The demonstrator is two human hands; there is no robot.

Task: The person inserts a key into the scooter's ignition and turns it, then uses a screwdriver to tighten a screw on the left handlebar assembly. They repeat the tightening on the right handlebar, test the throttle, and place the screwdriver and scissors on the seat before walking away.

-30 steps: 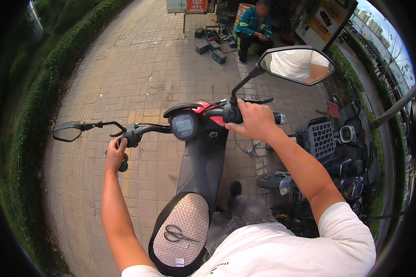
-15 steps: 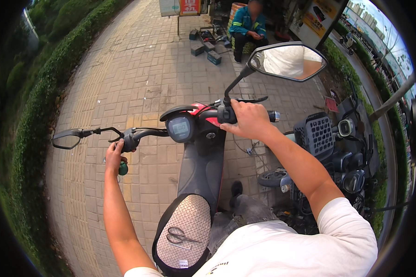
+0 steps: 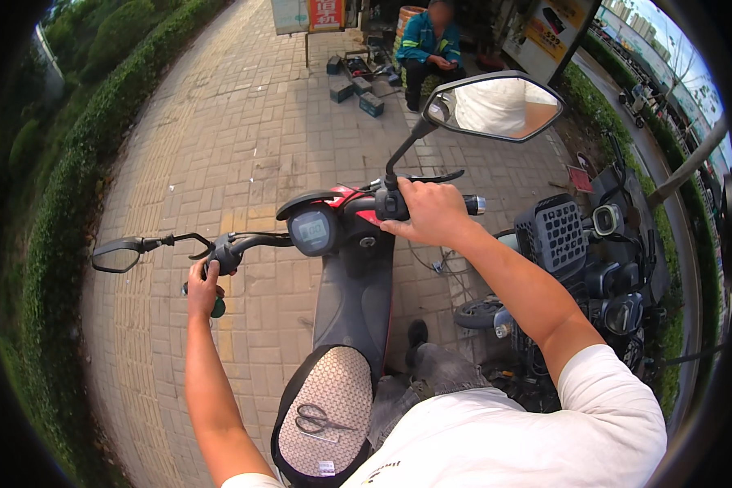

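My left hand is closed around the left handlebar grip of a scooter, its thumb up against the black switch housing. A small round green thing shows beside the palm; its kind I cannot make out. My right hand wraps over the right switch housing, thumb toward the dash, inboard of the bar's silver-ended tip. Between both hands sits a round display in the red and black front cover. Black-handled scissors lie on the woven seat cover.
A right mirror and a left mirror stick out from the bar. Parked close on the right is another scooter with a grey basket. Ahead, a person in a teal jacket sits near several dark boxes. A hedge runs along the left.
My left hand and its end of the handlebar have come slightly lower in view, and the left fingers have shifted around the switch housing. My right hand keeps its hold.
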